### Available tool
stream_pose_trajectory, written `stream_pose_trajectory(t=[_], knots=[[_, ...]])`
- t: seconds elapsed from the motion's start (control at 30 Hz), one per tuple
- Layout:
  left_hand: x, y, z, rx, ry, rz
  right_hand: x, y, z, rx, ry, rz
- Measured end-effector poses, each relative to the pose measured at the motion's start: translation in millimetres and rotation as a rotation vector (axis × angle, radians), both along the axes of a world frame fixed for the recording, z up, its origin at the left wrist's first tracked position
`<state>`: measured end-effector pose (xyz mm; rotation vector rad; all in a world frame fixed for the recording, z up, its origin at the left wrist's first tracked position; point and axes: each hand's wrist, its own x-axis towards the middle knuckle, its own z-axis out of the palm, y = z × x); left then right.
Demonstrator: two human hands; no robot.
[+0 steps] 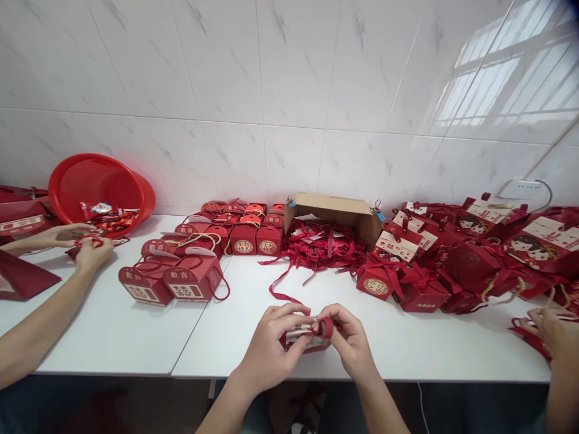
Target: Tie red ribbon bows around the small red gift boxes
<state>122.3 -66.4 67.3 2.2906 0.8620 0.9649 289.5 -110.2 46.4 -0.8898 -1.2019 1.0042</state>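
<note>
At the front of the table, a small red gift box (319,348) sits between my hands, mostly covered by them. My left hand (274,346) is closed around its near left side, thumb and fingers at the top. A red ribbon loop (325,327) curls above the box, pinched in the fingers of my right hand (351,340). Just beyond, a loose red ribbon (283,295) trails from the ribbon pile (323,244) in an open cardboard box (335,204). How the ribbon is threaded through the top is hidden by my fingers.
Red gift boxes (192,280) with cord handles stand in rows to the left. More boxes (423,292), several with ribbons, are heaped on the right. A red basin (147,196) holding wrapped sweets lies tipped at far left. Co-workers' hands (93,253) work at both sides.
</note>
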Motion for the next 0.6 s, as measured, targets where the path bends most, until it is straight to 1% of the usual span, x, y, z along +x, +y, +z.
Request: stream_pose_trajectory(t=[0.17, 0.37, 0.6], knots=[[3.4, -2.9, -0.7, -0.029, -0.053, 0.043, 1.1, 1.1, -1.7, 0.025, -0.006, 0.013], [7.5, -4.3, -1.7, -0.047, -0.154, 0.068, -0.7, 3.3, -1.7, 0.032, -0.038, -0.039], [10.6, -6.3, -9.8, -0.033, -0.28, 0.122, -2.9, 4.3, -4.6, 0.042, -0.042, -0.062]])
